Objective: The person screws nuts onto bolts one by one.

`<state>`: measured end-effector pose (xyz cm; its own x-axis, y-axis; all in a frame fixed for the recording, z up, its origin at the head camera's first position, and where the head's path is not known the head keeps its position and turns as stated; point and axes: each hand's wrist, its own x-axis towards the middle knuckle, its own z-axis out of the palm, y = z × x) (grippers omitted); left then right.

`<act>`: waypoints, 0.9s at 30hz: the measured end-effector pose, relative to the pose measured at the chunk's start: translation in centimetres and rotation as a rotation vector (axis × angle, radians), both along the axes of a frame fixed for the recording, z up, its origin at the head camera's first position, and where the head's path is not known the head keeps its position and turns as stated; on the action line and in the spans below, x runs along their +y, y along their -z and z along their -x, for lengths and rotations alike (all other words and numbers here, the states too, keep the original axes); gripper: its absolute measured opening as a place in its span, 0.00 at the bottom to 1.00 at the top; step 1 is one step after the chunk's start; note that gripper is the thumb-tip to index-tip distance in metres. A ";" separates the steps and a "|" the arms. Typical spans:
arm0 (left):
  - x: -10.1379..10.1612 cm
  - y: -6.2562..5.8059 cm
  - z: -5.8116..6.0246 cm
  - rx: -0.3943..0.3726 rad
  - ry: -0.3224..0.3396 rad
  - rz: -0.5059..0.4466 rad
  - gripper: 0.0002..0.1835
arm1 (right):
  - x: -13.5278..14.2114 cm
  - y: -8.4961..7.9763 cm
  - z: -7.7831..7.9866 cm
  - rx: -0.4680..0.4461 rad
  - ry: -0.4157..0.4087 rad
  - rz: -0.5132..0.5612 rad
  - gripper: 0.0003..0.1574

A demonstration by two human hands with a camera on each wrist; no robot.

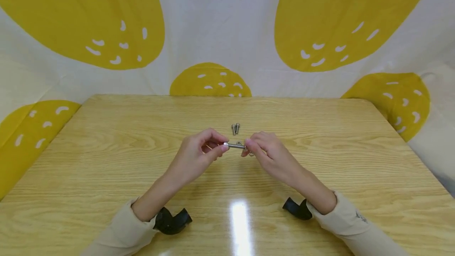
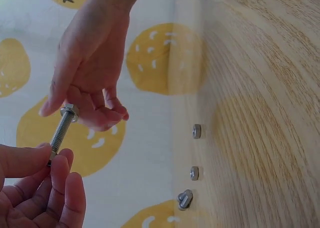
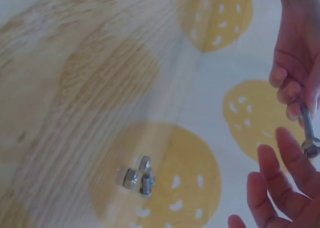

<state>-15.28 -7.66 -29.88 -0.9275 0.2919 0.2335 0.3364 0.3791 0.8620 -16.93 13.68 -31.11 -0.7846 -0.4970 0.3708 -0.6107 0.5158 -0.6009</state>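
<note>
the bolt point(image 2: 60, 131) is pinched by the left hand point(image 1: 195, 154); whether the nut point(image 2: 70, 110) is clamped by the right hand point(image 1: 273, 155) cannot be told.

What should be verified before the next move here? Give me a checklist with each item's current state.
1. Left hand pinches the bolt at its head end: ok.
2. Nut sits at the bolt's far end: ok.
3. Right hand is close to that nut: ok.
4. Right fingers have a firm hold on the nut: cannot tell.
5. Nut is run down to the bolt head: not ok, bare thread shows between them.
6. Two loose nuts and two loose bolts lie on the table, apart from the hands: ok.
</note>
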 end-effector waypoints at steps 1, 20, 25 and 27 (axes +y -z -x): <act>0.0 0.0 0.0 -0.005 -0.001 -0.002 0.07 | 0.0 -0.1 -0.1 -0.014 0.006 -0.004 0.14; -0.3 -0.4 -0.1 0.052 0.010 0.041 0.06 | 0.3 -0.1 -0.1 0.075 -0.085 0.099 0.01; -0.2 -0.4 -0.2 0.057 0.026 0.037 0.06 | 0.0 -0.3 -0.1 -0.034 -0.043 0.084 0.16; -0.1 -0.4 -0.3 0.054 0.028 0.034 0.06 | 0.0 -0.4 -0.1 -0.069 -0.014 0.083 0.20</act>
<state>-15.01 -7.77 -29.48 -0.9051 0.3263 0.2726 0.3930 0.3973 0.8293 -16.86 13.72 -30.75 -0.8030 -0.4779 0.3562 -0.5729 0.4541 -0.6824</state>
